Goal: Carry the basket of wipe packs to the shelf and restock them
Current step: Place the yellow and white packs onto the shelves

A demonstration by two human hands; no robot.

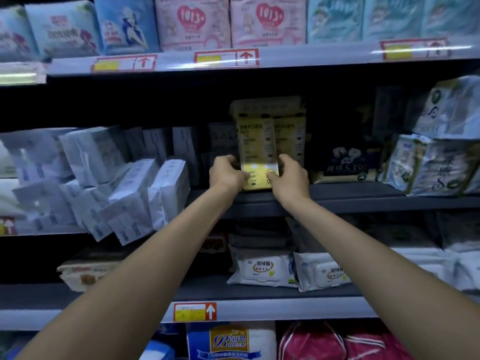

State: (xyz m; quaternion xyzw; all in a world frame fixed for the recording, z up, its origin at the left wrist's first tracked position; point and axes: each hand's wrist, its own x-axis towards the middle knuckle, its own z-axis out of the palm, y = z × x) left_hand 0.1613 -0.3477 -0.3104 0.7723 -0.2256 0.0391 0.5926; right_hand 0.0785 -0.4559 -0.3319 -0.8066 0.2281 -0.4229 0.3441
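Both hands, left hand (226,174) and right hand (291,178), grip one yellow wipe pack (258,154) upright on the middle shelf (363,198).

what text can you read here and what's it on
"1013" on the pink packs at the top
"S350" on the dark pack, right of centre
Print on the yellow pack, white packs, blue pack and price tags: too blurred to read

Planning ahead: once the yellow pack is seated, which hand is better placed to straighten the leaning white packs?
Probably left: the left hand holds the yellow pack on the side nearer the leaning white packs; the right hand would cross over.
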